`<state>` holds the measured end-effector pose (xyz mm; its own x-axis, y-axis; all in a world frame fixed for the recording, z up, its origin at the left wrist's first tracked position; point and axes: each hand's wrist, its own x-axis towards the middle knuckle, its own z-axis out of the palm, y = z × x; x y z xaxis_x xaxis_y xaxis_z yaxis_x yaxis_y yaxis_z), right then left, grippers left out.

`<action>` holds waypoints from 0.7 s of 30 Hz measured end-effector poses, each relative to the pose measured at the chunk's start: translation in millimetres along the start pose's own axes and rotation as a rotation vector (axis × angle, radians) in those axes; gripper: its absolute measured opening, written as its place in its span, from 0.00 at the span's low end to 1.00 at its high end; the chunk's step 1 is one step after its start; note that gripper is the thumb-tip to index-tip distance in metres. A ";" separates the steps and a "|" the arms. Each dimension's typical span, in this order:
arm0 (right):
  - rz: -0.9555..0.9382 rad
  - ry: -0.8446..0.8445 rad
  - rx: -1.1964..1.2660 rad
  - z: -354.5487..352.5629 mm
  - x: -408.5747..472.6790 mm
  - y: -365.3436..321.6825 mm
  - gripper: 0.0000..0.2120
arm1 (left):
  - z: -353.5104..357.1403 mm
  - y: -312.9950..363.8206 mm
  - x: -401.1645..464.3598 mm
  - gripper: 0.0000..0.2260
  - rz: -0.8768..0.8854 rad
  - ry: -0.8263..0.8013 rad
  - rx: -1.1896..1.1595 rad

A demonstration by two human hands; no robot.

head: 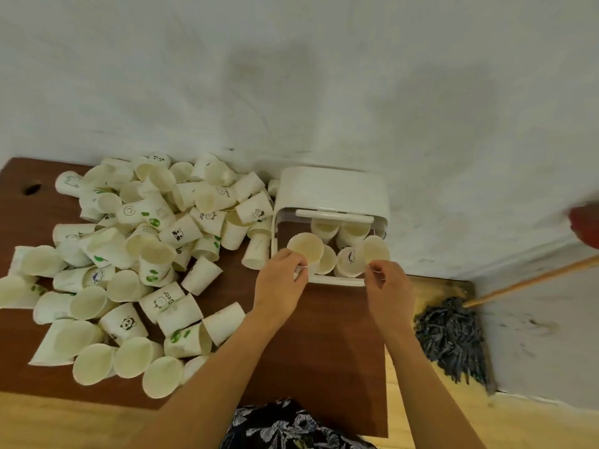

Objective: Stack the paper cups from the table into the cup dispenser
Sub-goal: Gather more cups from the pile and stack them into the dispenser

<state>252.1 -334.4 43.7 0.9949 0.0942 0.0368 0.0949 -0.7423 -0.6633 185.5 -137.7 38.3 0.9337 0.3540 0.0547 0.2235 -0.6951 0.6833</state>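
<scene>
Cups are in both hands right now: the left hand (281, 276) pinches the rim of one paper cup (305, 248) and the right hand (385, 283) pinches the rim of another cup (376, 250), both held over the front of the white cup dispenser (330, 194), which already has a few cups inside, though its lid and handle hide how many. Off to the left a big loose cup pile (129, 254) covers most of the brown table (311, 335), some cups cut off at the frame edge, leaving only the bare strip under the arms. Dispenser sits tight against the white wall (291, 76) at the table's right end, with a mop (453, 338) leaning in the corner on the wood floor (518, 426) and something red (585, 225) I can't make out at the right edge.
</scene>
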 end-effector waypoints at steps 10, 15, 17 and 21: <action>-0.083 -0.281 -0.165 -0.7 42.1 33.8 0.06 | 46.7 18.5 34.5 0.04 -0.020 -0.097 0.101; -0.135 -0.334 -0.214 10.1 48.1 45.3 0.07 | 62.9 15.7 39.1 0.05 -0.076 -0.140 0.136; -0.142 -0.352 -0.202 13.1 49.8 49.6 0.08 | 68.0 14.5 40.6 0.05 -0.079 -0.158 0.150; -0.135 -0.382 -0.189 21.5 53.1 56.4 0.10 | 76.1 13.0 46.0 0.05 -0.061 -0.172 0.186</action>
<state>309.5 -357.1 -7.8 0.8922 0.4105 -0.1882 0.2633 -0.8116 -0.5216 252.7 -178.0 -5.7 0.9472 0.2983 -0.1180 0.3137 -0.7845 0.5349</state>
